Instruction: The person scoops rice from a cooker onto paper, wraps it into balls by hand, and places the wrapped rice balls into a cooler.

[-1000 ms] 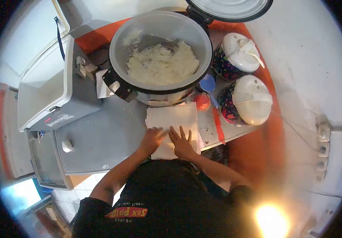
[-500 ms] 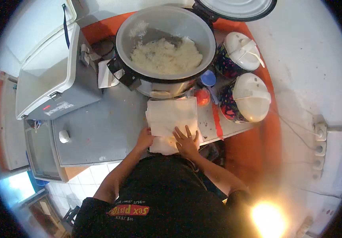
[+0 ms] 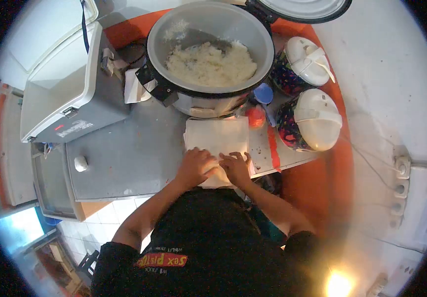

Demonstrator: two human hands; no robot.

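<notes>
The paper [image 3: 217, 133] is seen on the tabletop [image 3: 109, 163], laid at the near edge, just in front of the cooker [image 3: 208, 105] with its rice [image 3: 213, 64]. Its near part is covered by both hands, brought close together. The left hand [image 3: 193, 167] is held with the fingers bent over the sheets; the right hand [image 3: 236, 168] is half curled, its fingers turned in towards the left. Whether an edge is pinched by either one cannot be told, as the fingertips are partly hidden.

Light, thin stuff, by the look of it: easily bent, easily creased, possibly torn if tugged. Loose sheets look likely to be slid out of line by a sideways push. A single sheet is best taken by an edge or corner, between thumb and fingertips, with the rest pressed flat; the whole pile is better supported from beneath, at both sides.
</notes>
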